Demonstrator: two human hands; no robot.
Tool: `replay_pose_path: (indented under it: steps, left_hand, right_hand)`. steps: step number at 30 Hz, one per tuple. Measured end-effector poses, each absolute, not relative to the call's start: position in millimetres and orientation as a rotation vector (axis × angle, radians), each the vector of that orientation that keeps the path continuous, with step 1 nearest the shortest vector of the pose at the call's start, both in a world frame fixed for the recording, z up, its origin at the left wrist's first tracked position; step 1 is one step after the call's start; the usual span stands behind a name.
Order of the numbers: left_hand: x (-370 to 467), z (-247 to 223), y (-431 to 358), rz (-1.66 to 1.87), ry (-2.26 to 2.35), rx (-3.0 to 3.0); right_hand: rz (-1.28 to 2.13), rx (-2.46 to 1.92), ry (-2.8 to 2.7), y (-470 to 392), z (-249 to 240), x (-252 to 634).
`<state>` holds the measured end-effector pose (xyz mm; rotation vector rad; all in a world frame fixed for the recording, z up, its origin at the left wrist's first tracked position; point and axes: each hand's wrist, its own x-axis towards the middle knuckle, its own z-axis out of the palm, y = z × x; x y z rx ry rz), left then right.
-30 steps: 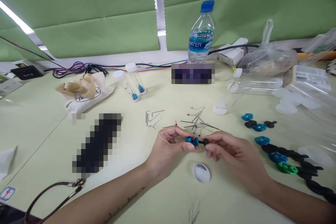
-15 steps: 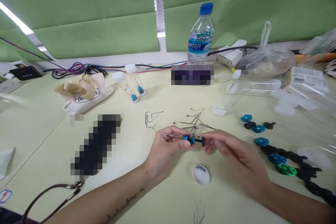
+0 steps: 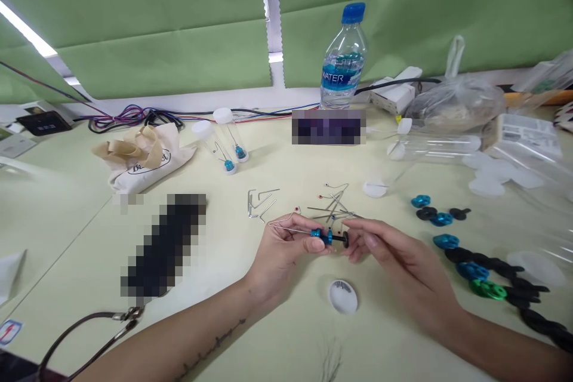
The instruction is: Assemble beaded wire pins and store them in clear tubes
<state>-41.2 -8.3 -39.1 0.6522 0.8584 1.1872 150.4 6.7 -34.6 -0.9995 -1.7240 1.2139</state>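
My left hand [image 3: 280, 262] is closed around a small blue metal fitting [image 3: 319, 235], pinched between thumb and fingers. A thin bent wire [image 3: 286, 229] runs out of the fitting's left end, over my fingers. From its right end sticks a black screw with a round black knob [image 3: 345, 240]. My right hand [image 3: 398, 262] is beside that knob, its index finger stretched out and its fingertips at the knob's edge; whether they touch it I cannot tell. Below the hands lies a white cap [image 3: 343, 297] holding small dark pieces. Behind them is a pile of thin metal rods and wires [image 3: 335, 206].
Hex keys [image 3: 259, 203] lie left of the rods. Two clear tubes with blue fittings [image 3: 229, 165] stand farther back. Blue, green and black parts [image 3: 472, 270] line the right side. A water bottle [image 3: 342, 65] stands at the back; a cloth bag [image 3: 147, 161] lies left.
My right index fingertip has lifted slightly off the black knob's upper edge. My left hand and the blue fitting stay in nearly the same place.
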Motion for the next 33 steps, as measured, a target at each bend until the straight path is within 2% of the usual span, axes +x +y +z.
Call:
replay_pose_path:
  steps: [33]
  left_hand:
    - [-38.7,-34.2,-8.5,1.182,0.881,0.619]
  right_hand:
    - [1.237,-0.955,-1.735,5.9,-33.1,151.5]
